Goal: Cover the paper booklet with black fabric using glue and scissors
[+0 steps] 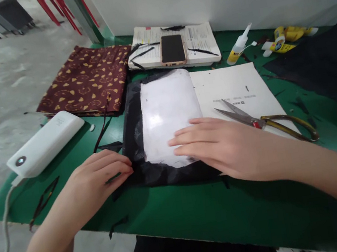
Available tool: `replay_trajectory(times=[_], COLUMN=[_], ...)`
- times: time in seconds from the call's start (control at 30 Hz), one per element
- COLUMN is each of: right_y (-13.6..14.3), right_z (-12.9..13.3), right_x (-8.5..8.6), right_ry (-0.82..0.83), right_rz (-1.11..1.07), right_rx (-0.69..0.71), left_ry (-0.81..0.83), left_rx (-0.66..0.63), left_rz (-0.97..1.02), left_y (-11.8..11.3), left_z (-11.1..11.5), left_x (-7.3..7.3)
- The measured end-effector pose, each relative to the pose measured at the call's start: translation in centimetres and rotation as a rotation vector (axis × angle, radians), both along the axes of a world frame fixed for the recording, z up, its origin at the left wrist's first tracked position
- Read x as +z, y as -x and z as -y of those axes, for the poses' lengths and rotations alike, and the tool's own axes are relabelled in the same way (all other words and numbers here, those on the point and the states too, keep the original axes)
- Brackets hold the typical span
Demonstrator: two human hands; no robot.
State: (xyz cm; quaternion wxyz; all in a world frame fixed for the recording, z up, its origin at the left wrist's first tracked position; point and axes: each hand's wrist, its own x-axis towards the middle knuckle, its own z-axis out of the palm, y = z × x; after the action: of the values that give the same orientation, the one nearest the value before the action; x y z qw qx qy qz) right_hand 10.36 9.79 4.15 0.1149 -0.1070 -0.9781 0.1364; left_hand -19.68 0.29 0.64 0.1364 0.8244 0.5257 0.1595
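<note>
A white sheet [169, 113] lies over black material [131, 128], whose edges show along its left and near sides. My left hand [106, 171] pinches the black material at its near left corner, thumb and fingertips together. Spread flat, my right hand [221, 147] rests on the lower right part of the white sheet and holds nothing. To the right is a printed page [229, 80], with scissors [252, 120] lying partly open on it, just beyond my right wrist.
A white power bank [46, 143] with a cable and a patterned maroon cloth [89, 81] lie at the left. Behind are a phone [172, 50] on a thick book [144, 65], a glue bottle [238, 48] and yellow tubes [284, 42]. Dark cloth [334, 66] covers the right.
</note>
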Motion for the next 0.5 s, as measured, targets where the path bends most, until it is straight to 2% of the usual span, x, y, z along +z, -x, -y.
replay_trajectory(times=[0.1, 0.17, 0.33, 0.5], right_y=[3.5, 5.4, 7.6, 7.7], right_z=[-1.9, -2.9, -4.4, -4.7], right_x=[-1.6, -2.9, -5.5, -6.5], right_ry=[0.072, 0.125, 0.150, 0.105], right_rz=[0.086, 0.103, 0.123, 0.132], right_rx=[0.196, 0.274, 0.310, 0.306], left_ry=[-0.098, -0.121, -0.075, -0.062], left_rx=[-0.081, -0.115, -0.124, -0.127], left_rz=[0.001, -0.019, -0.014, -0.022], left_y=[0.5, 0.8, 1.1, 1.3], left_z=[-0.1, -0.2, -0.4, -0.4], left_x=[-0.6, -1.0, -1.3, -1.1])
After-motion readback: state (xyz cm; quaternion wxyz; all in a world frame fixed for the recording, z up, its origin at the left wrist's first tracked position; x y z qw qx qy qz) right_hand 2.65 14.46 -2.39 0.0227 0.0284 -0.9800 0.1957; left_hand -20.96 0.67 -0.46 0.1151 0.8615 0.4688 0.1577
